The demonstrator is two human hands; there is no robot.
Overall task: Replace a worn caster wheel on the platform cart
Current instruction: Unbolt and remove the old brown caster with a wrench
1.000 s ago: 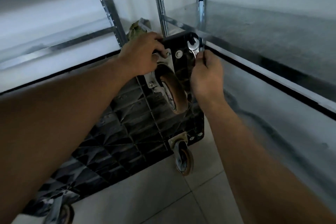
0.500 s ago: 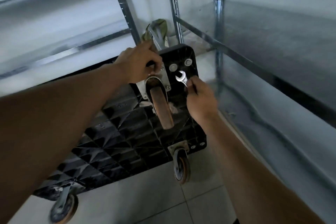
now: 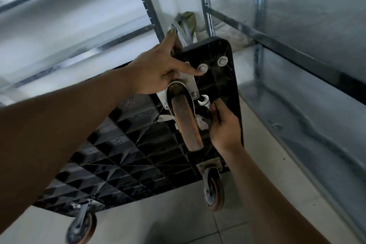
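Under the tipped black ribbed plastic platform cart (image 3: 138, 156), the left hand (image 3: 156, 71) grips its edge. The right hand (image 3: 223, 125) pinches a small silver open-end wrench (image 3: 205, 101) beside the worn brown rubber caster wheel (image 3: 187, 125). The cart looks stiff, light.

Wrench (image 3: 205, 101) now lower, at bolt (image 3: 195, 95) on plate's lower right corner beside caster wheel (image 3: 187, 123); earlier up near top washers. Right hand (image 3: 223, 125) lower too. Left hand (image 3: 158, 71) index finger extends toward washer (image 3: 202, 68).

The black platform cart (image 3: 221, 85) is standing tipped up, ribbed underside showing; its worn brown caster wheel (image 3: 188, 125) is sticking out near the cart's top corner.
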